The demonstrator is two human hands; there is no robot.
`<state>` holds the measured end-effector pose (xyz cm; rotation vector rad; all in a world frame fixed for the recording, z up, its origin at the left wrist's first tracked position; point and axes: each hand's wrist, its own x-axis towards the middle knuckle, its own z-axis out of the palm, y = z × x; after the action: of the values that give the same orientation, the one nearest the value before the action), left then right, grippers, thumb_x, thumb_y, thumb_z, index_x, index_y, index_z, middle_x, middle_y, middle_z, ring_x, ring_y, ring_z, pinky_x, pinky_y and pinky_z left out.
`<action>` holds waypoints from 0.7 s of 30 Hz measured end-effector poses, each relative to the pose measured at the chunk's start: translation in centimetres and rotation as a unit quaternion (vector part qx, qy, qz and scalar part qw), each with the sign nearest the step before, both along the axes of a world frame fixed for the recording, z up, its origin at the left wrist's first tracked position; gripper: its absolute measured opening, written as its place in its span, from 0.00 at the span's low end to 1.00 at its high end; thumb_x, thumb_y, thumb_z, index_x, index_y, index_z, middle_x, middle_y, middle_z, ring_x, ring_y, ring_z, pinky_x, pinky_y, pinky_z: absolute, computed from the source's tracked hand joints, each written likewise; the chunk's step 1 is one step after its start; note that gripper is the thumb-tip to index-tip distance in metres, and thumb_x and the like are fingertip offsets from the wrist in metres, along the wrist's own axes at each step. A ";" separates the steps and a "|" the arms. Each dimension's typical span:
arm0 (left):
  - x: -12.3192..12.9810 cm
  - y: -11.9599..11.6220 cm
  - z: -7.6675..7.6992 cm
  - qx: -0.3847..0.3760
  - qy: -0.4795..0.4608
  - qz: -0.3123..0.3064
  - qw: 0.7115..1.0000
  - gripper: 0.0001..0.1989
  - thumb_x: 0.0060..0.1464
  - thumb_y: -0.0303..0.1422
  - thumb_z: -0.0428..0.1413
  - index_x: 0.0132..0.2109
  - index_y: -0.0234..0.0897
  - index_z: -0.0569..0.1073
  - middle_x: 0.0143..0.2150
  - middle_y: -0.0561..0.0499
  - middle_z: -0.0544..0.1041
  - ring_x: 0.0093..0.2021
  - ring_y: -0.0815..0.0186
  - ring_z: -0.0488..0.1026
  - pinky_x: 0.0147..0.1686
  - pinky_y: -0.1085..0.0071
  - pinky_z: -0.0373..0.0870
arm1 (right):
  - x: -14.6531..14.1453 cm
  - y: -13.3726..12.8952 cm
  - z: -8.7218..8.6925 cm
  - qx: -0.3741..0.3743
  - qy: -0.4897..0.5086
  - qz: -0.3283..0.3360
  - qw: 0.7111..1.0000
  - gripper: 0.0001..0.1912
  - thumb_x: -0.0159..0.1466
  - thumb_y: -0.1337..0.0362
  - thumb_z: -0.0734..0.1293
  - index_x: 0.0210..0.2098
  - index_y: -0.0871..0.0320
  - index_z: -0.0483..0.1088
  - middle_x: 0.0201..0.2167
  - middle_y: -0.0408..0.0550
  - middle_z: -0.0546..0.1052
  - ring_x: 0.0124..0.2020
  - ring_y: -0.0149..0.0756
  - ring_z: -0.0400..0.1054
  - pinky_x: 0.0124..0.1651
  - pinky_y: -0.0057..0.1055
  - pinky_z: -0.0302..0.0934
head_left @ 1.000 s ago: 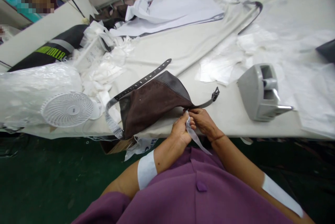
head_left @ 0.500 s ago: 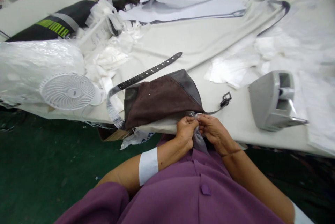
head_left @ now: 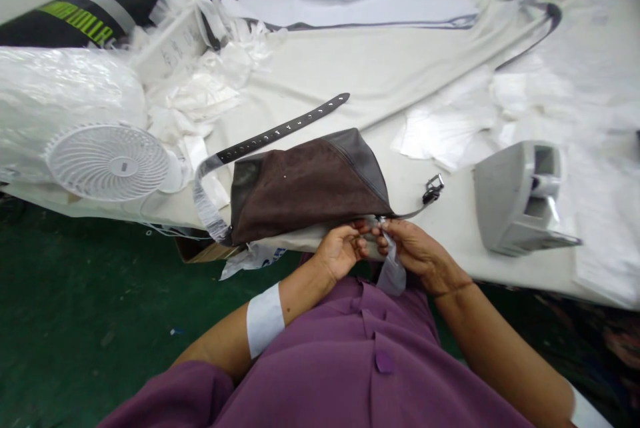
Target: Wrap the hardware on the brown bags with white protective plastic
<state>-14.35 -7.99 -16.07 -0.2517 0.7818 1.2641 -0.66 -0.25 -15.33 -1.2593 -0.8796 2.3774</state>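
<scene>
Hands have drawn slightly apart since the earlier frame; a long cream-covered work table [head_left: 320,75] runs across the view above a green floor [head_left: 95,295]. Toward the far left lie a plastic-wrapped roll [head_left: 60,91] and a white desk fan [head_left: 107,161]; at the right stand a grey tape dispenser [head_left: 515,198] and loose white tissue paper [head_left: 440,135]. Nearest the person, at the table's front edge, lies a dark brown suede bag [head_left: 300,191] with a darker leather panel; its black punched strap [head_left: 285,131] reaches up and away across the cloth, and a small metal buckle [head_left: 433,189] sits just off its right corner. Below the bag's lower edge, the right hand [head_left: 417,255] pinches a strip of clear plastic film [head_left: 393,271], closed on it between thumb and fingers; the left hand [head_left: 340,251] is curled against the same spot, but whether it holds the film or only the bag's edge cannot be told. The step in hand appears to be working this film at the bag's edge; the next move seems to call for a steady pull, keeping the film free of the strap.
</scene>
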 end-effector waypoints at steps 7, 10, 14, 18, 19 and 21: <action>-0.8 0.0 -0.2 0.012 -0.014 -0.018 1.000 0.12 0.43 0.22 0.49 0.36 0.24 0.74 0.31 0.43 0.75 0.24 0.71 0.67 0.23 0.75 0.62 | 0.5 0.0 -0.2 -0.061 0.034 0.011 0.997 0.09 0.50 0.63 0.72 0.28 0.60 0.70 0.22 0.41 0.69 0.19 0.24 0.57 0.21 0.24 0.55; -0.9 0.1 -0.3 0.008 0.007 -0.008 1.000 0.10 0.41 0.21 0.50 0.33 0.25 0.74 0.30 0.45 0.75 0.22 0.72 0.66 0.21 0.76 0.60 | 0.6 0.0 -0.2 -0.051 0.030 0.008 0.998 0.09 0.50 0.64 0.72 0.27 0.60 0.69 0.23 0.41 0.69 0.19 0.24 0.57 0.21 0.24 0.54; -1.1 -0.1 -0.8 0.015 0.066 -0.001 0.998 0.09 0.39 0.21 0.53 0.32 0.27 0.74 0.34 0.45 0.77 0.23 0.73 0.66 0.19 0.77 0.57 | 0.5 0.1 -0.1 -0.036 0.027 0.006 0.999 0.10 0.49 0.63 0.73 0.26 0.60 0.69 0.25 0.42 0.71 0.19 0.24 0.58 0.20 0.24 0.54; -1.2 -0.4 -1.0 0.021 0.122 -0.016 0.992 0.11 0.39 0.23 0.57 0.35 0.28 0.76 0.36 0.45 0.77 0.24 0.74 0.68 0.19 0.78 0.57 | 0.5 0.1 -0.4 -0.031 0.028 0.005 0.999 0.10 0.49 0.63 0.73 0.27 0.60 0.69 0.25 0.43 0.72 0.19 0.24 0.58 0.20 0.24 0.54; -1.2 -0.4 -1.0 0.019 0.136 -0.016 0.990 0.11 0.39 0.24 0.58 0.35 0.28 0.76 0.36 0.45 0.77 0.24 0.73 0.68 0.19 0.78 0.57 | 0.6 0.1 -0.5 -0.028 0.030 0.004 0.999 0.10 0.49 0.63 0.73 0.27 0.60 0.69 0.25 0.43 0.72 0.19 0.24 0.58 0.20 0.24 0.54; -1.2 -0.4 -0.9 0.010 0.164 -0.011 0.986 0.11 0.38 0.25 0.60 0.35 0.29 0.76 0.37 0.44 0.77 0.24 0.73 0.69 0.18 0.78 0.57 | 0.7 0.1 -0.9 -0.023 0.037 0.005 0.999 0.10 0.50 0.62 0.73 0.28 0.60 0.69 0.25 0.44 0.73 0.18 0.24 0.58 0.19 0.24 0.54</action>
<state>-15.53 -8.42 -16.93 -0.0175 1.0490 1.3076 0.07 -0.18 -16.27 -1.1778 -0.8154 2.4493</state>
